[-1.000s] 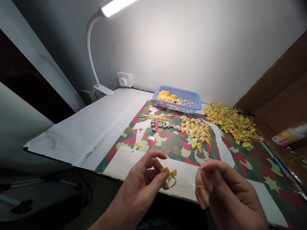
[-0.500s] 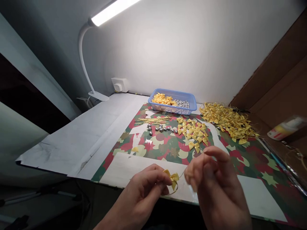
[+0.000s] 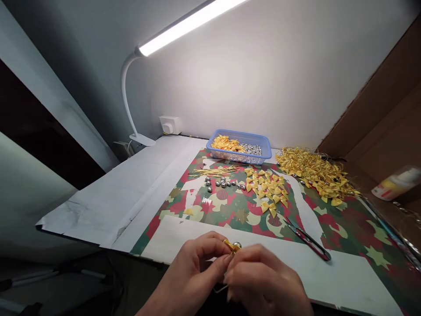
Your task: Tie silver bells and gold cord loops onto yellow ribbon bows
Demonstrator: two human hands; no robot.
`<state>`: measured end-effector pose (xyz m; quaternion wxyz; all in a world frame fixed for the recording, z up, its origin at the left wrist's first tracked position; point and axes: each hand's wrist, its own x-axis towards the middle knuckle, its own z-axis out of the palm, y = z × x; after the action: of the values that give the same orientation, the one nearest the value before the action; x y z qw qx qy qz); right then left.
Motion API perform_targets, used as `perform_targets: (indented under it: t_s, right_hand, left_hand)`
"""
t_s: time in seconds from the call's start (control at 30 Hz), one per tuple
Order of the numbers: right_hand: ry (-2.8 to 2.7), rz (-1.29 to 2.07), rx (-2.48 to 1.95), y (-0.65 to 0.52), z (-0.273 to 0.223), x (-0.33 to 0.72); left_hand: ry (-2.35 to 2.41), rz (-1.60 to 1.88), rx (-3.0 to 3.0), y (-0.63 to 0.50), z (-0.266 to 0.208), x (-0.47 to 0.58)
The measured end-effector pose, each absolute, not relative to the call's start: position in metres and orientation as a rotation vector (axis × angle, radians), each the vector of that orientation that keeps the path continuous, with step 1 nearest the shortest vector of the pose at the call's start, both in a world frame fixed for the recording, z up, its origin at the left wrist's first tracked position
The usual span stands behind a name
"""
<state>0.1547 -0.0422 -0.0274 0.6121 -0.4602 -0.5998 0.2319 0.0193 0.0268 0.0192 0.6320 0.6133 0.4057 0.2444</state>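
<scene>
My left hand [image 3: 199,265] pinches a yellow ribbon bow [image 3: 226,242] between thumb and fingers, over the table's front edge. A shiny silver bell [image 3: 237,245] sits against the bow. Close beside it my right hand [image 3: 268,276] is closed, its fingertips meeting the left ones at the bow and a thin gold cord. Part of the cord [image 3: 221,289] loops out below the hands; the rest is hidden by the fingers. To the right of my right hand lie dark-handled scissors [image 3: 307,239].
Loose yellow bows [image 3: 269,188], silver bells [image 3: 223,182] and gold cords [image 3: 213,171] lie on the patterned sheet [image 3: 223,215]. Behind stands a blue basket [image 3: 240,133] of bows and bells. A heap of corded bows [image 3: 315,175] is at right, a lamp [image 3: 126,87] at left.
My right hand has come down and left to meet my left hand at the bow. A silver bell now shows at the bow, and the scissors have come into view.
</scene>
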Motion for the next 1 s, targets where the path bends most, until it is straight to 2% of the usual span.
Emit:
perform_targets:
  t_s: [0.1, 0.3, 0.5, 0.7, 1.0]
  right_hand:
    - [-1.413, 0.485, -1.152, -0.037, -0.027, 0.172]
    - [-1.580, 0.197, -1.362, -0.037, -0.043, 0.171]
    - [-1.747, -0.083, -1.502, -0.038, -0.036, 0.170]
    - [-1.720, 0.102, -1.460, -0.036, -0.040, 0.170]
    - [-1.534, 0.279, -1.322, -0.032, -0.045, 0.164]
  left_hand:
    - [0.898, 0.534, 1.357, 0.024, 0.021, 0.017]
    - [0.889, 0.537, 1.285, 0.023, 0.011, 0.010]
    - [0.860, 0.562, 1.195, 0.024, 0.016, 0.013]
    - [0.899, 0.573, 1.102, 0.028, 0.011, 0.016]
    - [0.903, 0.503, 1.311, 0.028, 0.009, 0.019]
